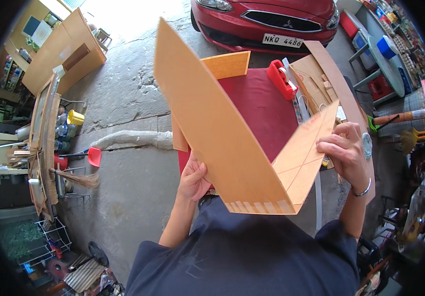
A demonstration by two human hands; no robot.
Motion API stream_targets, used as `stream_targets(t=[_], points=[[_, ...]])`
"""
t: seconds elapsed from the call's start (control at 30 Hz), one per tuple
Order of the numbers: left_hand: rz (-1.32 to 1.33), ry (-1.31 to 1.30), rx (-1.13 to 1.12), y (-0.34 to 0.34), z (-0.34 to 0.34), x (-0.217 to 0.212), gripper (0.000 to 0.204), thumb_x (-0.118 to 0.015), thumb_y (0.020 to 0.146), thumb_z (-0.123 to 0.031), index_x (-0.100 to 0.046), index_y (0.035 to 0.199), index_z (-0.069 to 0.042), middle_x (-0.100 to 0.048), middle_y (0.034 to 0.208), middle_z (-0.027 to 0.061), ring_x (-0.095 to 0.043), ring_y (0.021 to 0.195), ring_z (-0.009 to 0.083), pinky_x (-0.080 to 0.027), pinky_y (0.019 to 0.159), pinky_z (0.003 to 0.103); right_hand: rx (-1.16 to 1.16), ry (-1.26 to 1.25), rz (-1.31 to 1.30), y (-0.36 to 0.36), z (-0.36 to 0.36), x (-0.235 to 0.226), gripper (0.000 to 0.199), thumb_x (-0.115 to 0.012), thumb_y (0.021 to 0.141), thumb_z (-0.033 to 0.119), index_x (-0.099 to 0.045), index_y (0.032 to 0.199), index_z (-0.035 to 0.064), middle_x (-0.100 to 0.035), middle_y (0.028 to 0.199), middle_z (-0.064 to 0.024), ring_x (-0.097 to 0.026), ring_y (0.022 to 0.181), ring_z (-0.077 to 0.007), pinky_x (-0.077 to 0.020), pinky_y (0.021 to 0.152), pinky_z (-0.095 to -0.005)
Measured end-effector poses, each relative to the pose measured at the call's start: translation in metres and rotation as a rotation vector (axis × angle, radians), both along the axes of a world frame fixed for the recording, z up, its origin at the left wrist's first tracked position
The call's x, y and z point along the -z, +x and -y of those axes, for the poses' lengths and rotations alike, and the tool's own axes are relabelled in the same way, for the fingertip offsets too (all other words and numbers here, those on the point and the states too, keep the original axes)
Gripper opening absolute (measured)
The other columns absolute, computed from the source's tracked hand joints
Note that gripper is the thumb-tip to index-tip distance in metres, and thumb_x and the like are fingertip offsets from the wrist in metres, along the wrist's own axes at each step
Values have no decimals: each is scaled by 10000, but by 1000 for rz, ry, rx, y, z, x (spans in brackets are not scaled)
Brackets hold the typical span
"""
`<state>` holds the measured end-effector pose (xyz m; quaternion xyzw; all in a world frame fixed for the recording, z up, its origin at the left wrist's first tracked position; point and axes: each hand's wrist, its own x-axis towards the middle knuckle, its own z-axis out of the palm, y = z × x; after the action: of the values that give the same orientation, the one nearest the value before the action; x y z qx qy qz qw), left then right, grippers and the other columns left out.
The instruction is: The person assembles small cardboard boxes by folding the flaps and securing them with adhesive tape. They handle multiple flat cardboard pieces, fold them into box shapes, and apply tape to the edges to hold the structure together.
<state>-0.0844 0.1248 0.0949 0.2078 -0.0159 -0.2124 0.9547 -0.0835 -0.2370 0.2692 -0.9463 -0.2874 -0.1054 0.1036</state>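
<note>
Two tan boards, which look like cardboard or thin fibreboard, meet at a corner low in front of my chest. The long board [212, 133] stands tilted up toward the far left, with a row of short clear tape strips [258, 207] along its near end. Gripping its left edge is my left hand [194, 178], thumb on the face turned to me. My right hand [343, 148] pinches the right edge of the shorter board [303, 158], which has drawn lines across it. The boards form a V, partly hiding the table behind.
A dark red cloth covers the table [252, 103]. On it lie a red tape dispenser [282, 79] and another tan board [226, 65]; cardboard pieces [316, 74] lie at right. Beyond stands a red car [271, 24]. A broom [77, 177] and red dustpan [94, 157] are at left.
</note>
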Motion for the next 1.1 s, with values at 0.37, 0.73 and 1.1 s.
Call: stream_targets(t=[0.37, 0.73, 1.1], points=[[-37, 480, -33, -80, -19, 85, 183, -605, 988, -80, -537, 1155, -109, -635, 1050, 40, -652, 1059, 222, -545, 959, 420, -358, -175, 21, 21, -17, 37, 213, -629, 796, 102, -613, 1004, 62, -622, 1036, -64, -656, 912, -216, -549, 797, -359], [-319, 451, -35, -113, 95, 192, 343, -594, 1012, -185, -446, 1317, -140, -592, 1254, 118, -648, 1136, 294, -581, 905, 453, -790, -315, -50, 134, 26, 141, 249, -626, 776, 128, -574, 1012, 65, -564, 990, -66, -613, 868, -213, -542, 773, -324], [-501, 241, -152, -55, 164, 271, 480, -640, 987, -196, -388, 1384, -99, -612, 1259, 127, -578, 1254, 331, -473, 1065, 483, -970, -342, -41, 220, 52, 227, 218, -608, 790, 128, -557, 991, 59, -540, 955, -72, -601, 876, -219, -528, 799, -327]])
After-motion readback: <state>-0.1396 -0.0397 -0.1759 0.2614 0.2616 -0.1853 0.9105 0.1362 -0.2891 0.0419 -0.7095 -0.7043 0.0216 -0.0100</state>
